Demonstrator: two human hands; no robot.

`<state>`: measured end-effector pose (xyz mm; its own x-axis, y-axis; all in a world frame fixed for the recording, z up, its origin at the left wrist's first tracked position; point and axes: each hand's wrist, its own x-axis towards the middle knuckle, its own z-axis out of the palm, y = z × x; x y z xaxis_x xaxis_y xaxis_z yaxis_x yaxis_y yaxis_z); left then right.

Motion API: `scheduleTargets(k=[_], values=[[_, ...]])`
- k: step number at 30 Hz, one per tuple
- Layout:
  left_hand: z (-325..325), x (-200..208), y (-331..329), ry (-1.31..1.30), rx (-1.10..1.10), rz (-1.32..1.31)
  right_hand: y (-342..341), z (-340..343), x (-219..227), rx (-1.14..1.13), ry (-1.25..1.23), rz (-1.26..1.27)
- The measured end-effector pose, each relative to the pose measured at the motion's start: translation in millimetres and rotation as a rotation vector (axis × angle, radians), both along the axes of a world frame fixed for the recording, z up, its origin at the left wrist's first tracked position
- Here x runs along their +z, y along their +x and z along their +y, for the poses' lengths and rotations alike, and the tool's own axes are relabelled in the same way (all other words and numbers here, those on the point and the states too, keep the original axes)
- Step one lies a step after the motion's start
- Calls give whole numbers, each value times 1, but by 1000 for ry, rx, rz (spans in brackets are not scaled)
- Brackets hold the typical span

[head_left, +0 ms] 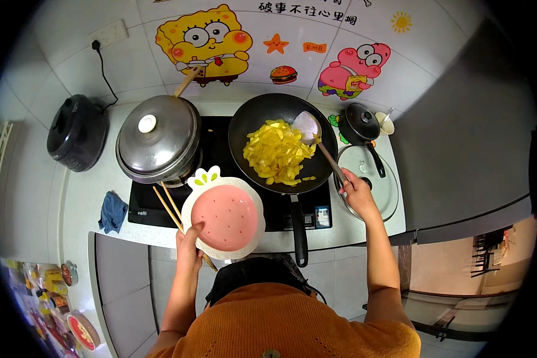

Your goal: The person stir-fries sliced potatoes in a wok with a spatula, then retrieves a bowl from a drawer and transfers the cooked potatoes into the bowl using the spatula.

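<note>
My left hand [189,249] is clamped on the rim of a pink strawberry-shaped plate [227,218], thumb over the edge, and the same grip takes in a pair of wooden chopsticks [168,208] slanting out on the plate's left. I have the plate over the front of the black cooktop [149,206], its pink inside facing up to my camera.

My right hand [357,193] is closed around the handle of a spatula [307,127], whose blade is inside the black wok [280,107], at the upper right of a heap of yellow slices [276,152]. The wok's handle points back toward the wearer.

Below that right hand, a glass lid [386,194] lies on the counter [80,215], near a small black saucepan [360,122]. Left of the wok I see a pan under a domed silver lid [155,140]; farther left, a crumpled blue cloth [113,212].
</note>
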<state>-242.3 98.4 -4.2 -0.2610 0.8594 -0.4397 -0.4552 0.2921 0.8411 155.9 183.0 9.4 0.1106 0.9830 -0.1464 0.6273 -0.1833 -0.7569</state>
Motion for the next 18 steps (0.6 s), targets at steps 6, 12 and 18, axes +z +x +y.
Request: scheduleTargets(k=[6, 12, 18], values=[[6, -3, 1, 5, -29, -6, -18, 0, -16, 47, -62, 141], [4, -3, -4, -17, -63, 1, -29, -27, 12, 46, -217, 204], [2, -2, -6, 20, -55, -35, -15, -38, 22, -67, -129, 72]])
